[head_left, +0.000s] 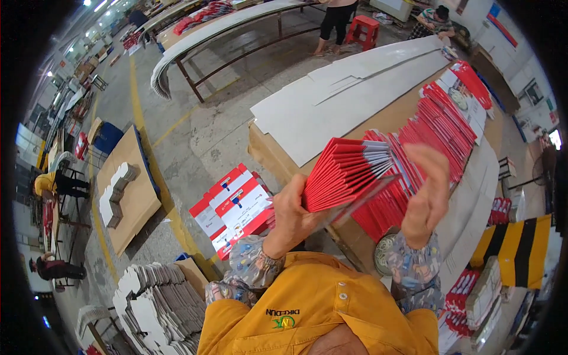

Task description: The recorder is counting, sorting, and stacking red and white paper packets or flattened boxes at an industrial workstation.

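Concrete floor [198,145] lies beyond; left hand [291,216] pinches a fanned stack [338,182], which could splay if that grip loosens; right hand [429,198], half-curled, looks empty.

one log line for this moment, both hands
left hand: gripping fanned red cartons | right hand: raised beside them, blurred | nearby: more folded cartons on worktop

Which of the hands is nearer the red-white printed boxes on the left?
Left. The left hand is just right of the red-white printed boxes; the right hand is farther right, beyond the fanned red bundle.
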Demonstrator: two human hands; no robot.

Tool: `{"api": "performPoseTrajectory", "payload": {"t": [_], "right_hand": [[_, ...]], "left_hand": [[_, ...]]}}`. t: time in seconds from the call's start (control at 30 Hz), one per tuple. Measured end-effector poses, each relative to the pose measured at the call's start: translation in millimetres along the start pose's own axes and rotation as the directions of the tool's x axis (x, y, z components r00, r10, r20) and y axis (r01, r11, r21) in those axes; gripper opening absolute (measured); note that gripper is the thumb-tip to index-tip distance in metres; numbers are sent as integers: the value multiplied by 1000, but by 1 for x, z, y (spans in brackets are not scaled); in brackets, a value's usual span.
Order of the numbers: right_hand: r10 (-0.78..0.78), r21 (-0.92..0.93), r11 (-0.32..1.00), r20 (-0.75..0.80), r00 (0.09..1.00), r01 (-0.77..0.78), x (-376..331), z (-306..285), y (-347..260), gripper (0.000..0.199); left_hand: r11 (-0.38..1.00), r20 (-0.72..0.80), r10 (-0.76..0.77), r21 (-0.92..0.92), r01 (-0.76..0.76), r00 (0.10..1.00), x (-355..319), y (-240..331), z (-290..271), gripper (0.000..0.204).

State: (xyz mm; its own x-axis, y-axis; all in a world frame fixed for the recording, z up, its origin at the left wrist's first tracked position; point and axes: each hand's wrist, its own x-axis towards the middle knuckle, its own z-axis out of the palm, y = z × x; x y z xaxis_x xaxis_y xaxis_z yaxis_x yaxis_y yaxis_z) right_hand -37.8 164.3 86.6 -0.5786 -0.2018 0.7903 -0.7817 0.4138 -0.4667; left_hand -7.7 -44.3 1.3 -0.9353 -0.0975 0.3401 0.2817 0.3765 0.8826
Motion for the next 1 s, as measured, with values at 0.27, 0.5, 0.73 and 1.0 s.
{"api": "performPoseTrajectory", "payload": {"t": [0.27,0.5,0.73,1.0], "right_hand": [[-142,-239,956,121,982,168,-42,-13,-21,42],[-158,-264,946,128,979,187,-46,-10,-19,40],[-133,-225,963,92,987,151,-51,-10,-20,35],[-108,-254,957,126,986,138,-54,-12,-14,30]], "left_hand": [[960,-57,263,116,-256,963,-3,-3,1,34],[949,-31,306,92,-302,952,-2,2,9,31],[958,-20,273,99,-270,962,-3,-4,12,30],[950,24,294,105,-295,956,0,-5,12,31]]}}
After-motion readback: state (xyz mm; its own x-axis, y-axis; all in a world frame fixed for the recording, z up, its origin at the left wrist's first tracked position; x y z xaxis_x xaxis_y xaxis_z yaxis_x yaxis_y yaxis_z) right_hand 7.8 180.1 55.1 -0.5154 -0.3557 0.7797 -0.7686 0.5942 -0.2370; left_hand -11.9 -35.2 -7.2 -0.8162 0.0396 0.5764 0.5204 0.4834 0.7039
